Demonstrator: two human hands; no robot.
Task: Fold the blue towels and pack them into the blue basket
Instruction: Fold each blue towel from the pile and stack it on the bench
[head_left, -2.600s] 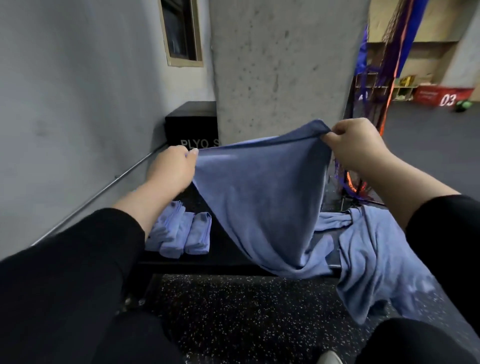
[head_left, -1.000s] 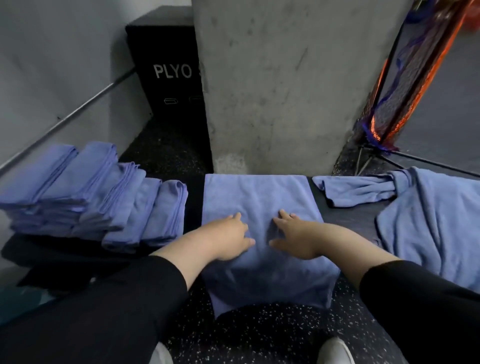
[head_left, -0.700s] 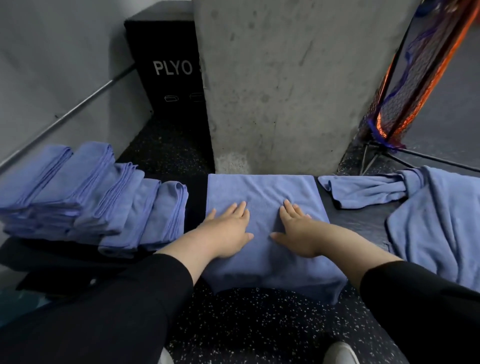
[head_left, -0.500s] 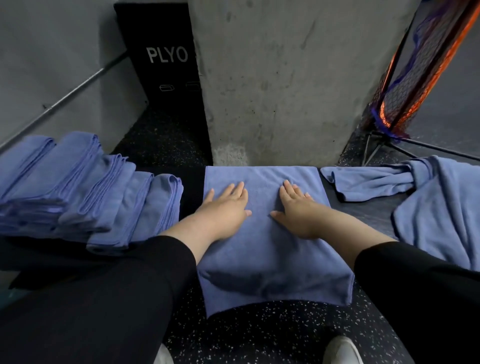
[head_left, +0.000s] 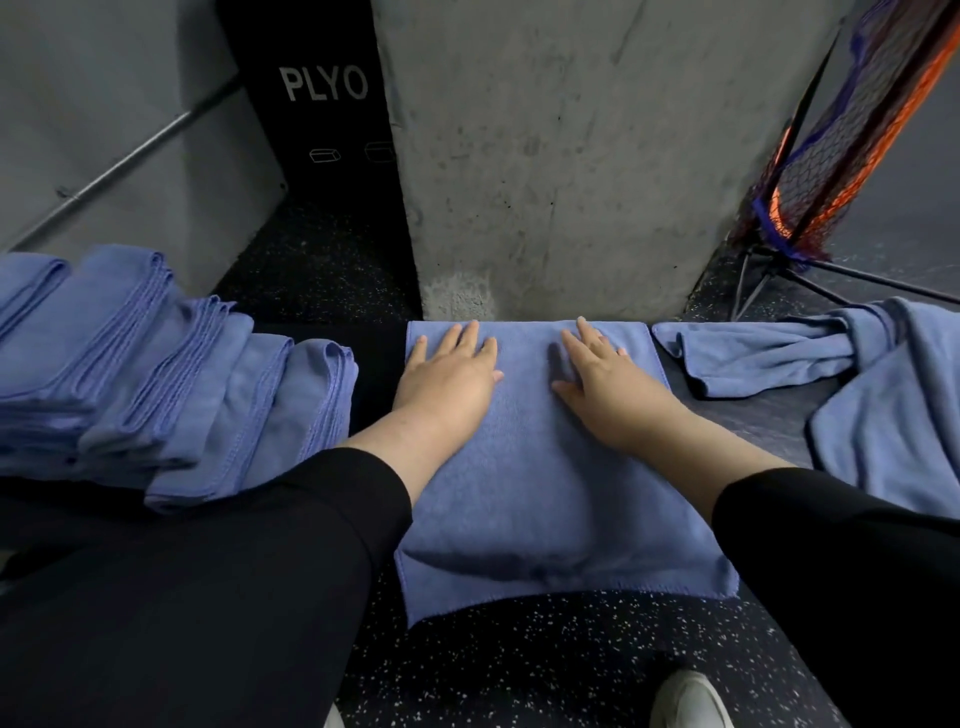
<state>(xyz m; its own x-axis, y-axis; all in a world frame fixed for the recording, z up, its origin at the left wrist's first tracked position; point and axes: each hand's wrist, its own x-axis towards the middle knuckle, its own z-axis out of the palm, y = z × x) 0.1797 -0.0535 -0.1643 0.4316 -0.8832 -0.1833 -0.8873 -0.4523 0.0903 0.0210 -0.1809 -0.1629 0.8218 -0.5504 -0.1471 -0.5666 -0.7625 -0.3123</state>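
Both grips, my left hand (head_left: 447, 374) and right hand (head_left: 602, 384), are lying spread flat, pressing the towel (head_left: 540, 467) on the bench (head_left: 769, 415), so I'm judging I'm mid-smoothing, with pinching an edge to fold coming next.

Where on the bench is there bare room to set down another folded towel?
One bare dark strip lies between the folded stack and the spread towel under both hands. Another lies between that towel and the unfolded heap. The bench's left end is crowded with folded towels.
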